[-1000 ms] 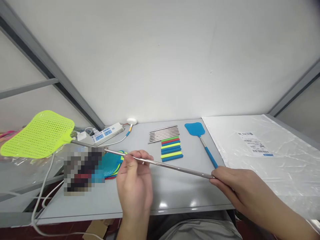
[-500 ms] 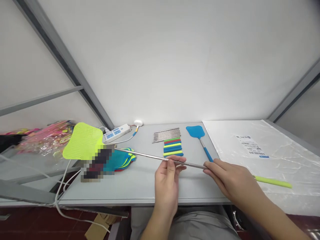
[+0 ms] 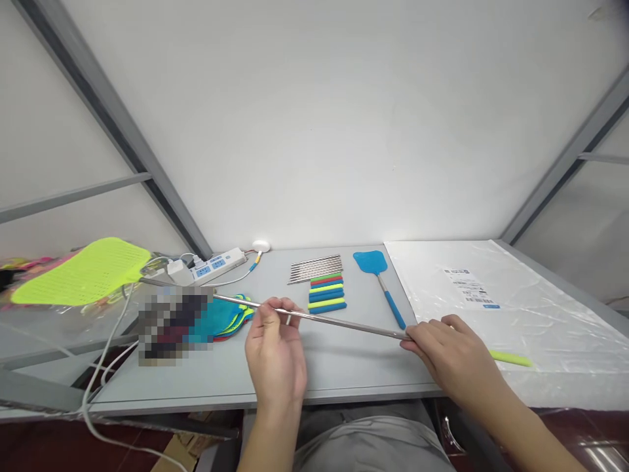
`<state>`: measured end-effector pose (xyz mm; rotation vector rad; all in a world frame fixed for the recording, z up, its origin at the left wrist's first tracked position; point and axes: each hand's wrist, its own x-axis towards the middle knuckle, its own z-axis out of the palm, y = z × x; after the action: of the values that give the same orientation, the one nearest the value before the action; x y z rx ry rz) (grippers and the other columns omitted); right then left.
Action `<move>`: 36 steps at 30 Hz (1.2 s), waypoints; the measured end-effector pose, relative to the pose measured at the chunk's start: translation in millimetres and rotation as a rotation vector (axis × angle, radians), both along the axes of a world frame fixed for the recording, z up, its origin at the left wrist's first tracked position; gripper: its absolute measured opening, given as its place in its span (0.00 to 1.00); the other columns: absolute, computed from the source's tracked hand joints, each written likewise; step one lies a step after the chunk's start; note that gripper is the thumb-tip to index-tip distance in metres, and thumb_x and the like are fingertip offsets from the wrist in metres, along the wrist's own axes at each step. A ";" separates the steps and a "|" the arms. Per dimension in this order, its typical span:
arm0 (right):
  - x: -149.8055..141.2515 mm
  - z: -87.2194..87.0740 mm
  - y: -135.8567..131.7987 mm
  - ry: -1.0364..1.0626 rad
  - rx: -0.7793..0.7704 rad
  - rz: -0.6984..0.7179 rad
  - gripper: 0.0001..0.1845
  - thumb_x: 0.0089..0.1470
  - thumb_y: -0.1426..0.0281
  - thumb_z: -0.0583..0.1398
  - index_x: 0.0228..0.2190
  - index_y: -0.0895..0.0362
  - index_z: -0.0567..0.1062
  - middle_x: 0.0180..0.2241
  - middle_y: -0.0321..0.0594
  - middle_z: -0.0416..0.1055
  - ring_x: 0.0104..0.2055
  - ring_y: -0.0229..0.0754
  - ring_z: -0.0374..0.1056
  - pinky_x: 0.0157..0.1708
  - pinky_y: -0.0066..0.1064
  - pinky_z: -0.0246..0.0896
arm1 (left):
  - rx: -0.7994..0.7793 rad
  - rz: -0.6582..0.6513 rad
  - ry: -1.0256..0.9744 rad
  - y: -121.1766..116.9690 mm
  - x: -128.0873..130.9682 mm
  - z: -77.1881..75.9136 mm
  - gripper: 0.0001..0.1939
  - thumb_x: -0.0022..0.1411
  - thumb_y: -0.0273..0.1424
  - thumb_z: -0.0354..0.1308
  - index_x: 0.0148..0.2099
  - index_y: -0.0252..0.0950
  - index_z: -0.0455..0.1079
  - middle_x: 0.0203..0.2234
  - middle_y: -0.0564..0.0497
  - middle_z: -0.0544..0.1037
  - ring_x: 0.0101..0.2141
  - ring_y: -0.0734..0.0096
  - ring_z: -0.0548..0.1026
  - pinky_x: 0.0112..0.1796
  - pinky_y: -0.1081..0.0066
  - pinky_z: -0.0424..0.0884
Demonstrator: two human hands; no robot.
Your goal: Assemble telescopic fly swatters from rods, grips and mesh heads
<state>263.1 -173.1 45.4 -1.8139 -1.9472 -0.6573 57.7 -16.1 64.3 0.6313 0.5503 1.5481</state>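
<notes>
A fly swatter with a yellow-green mesh head (image 3: pixel 81 272) and a thin metal rod (image 3: pixel 344 322) is held across my front, above the table. Its head points left and lies seen at a slant. My left hand (image 3: pixel 278 351) pinches the rod between thumb and fingers near the middle. Around the rod's right end my right hand (image 3: pixel 455 354) is closed, and the swatter's yellow-green grip (image 3: pixel 511 358) sticks out beyond it. On the table behind, a blue fly swatter (image 3: pixel 373 262) lies with its handle towards me.
Metal rods (image 3: pixel 315 267) and coloured grip tubes (image 3: pixel 327 295) lie in rows mid-table. Loose swatter heads (image 3: pixel 228 318) are stacked at left, partly behind a pixelated patch. A power strip (image 3: pixel 219 263) stands near the wall. White wrapped packaging (image 3: pixel 531 314) covers the right side; cables hang at left.
My left hand has moved left with the swatter head, and a longer stretch of rod shows between my hands. The head has turned flatter to view. My right hand stays closed.
</notes>
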 end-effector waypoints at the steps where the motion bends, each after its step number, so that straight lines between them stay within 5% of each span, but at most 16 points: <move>1: 1.7 1.1 -1.4 -0.008 0.017 -0.025 0.13 0.65 0.69 0.52 0.28 0.56 0.68 0.21 0.32 0.64 0.24 0.36 0.57 0.33 0.32 0.46 | 0.004 0.039 -0.008 -0.3 3.0 -1.4 0.11 0.60 0.39 0.61 0.35 0.35 0.72 0.31 0.53 0.72 0.33 0.75 0.72 0.38 0.70 0.71; 3: 3.1 3.7 -2.2 -0.018 0.046 -0.061 0.11 0.64 0.70 0.53 0.29 0.56 0.69 0.21 0.33 0.65 0.24 0.37 0.58 0.33 0.32 0.47 | 0.021 0.015 0.013 -6.0 13.3 -5.1 0.12 0.61 0.40 0.60 0.36 0.36 0.72 0.33 0.51 0.74 0.33 0.74 0.72 0.39 0.70 0.71; 8: -3.8 2.8 4.4 -0.026 0.066 -0.058 0.09 0.64 0.69 0.54 0.33 0.57 0.71 0.22 0.34 0.67 0.24 0.37 0.60 0.29 0.31 0.46 | 0.062 -0.352 0.126 -33.4 46.4 -12.5 0.17 0.66 0.43 0.52 0.36 0.34 0.71 0.32 0.47 0.77 0.36 0.68 0.75 0.44 0.64 0.69; 17: 18.6 -21.2 1.5 -0.047 0.044 -0.078 0.13 0.65 0.66 0.52 0.30 0.56 0.70 0.22 0.33 0.66 0.23 0.36 0.61 0.25 0.29 0.47 | 0.072 -0.300 -0.006 2.0 23.6 3.5 0.14 0.61 0.40 0.60 0.30 0.36 0.65 0.24 0.55 0.70 0.29 0.70 0.75 0.39 0.65 0.72; 27: 48.8 -5.3 -26.9 -0.012 0.019 -0.170 0.12 0.63 0.64 0.54 0.29 0.56 0.70 0.23 0.34 0.65 0.25 0.38 0.58 0.30 0.31 0.47 | 0.100 -0.320 0.048 28.6 5.3 1.7 0.16 0.61 0.44 0.59 0.33 0.34 0.70 0.27 0.51 0.75 0.31 0.66 0.77 0.42 0.56 0.75; 36: 32.2 -12.5 -16.3 0.024 0.038 -0.087 0.08 0.63 0.68 0.55 0.34 0.57 0.71 0.23 0.34 0.67 0.24 0.37 0.57 0.30 0.31 0.47 | 0.059 -0.381 0.183 1.7 26.2 -18.3 0.18 0.61 0.44 0.59 0.35 0.32 0.73 0.31 0.44 0.80 0.35 0.62 0.79 0.46 0.57 0.72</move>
<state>295.3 -189.4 32.9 -1.8831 -1.8367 -0.6923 84.0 -14.4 46.0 0.8749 0.4886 1.1580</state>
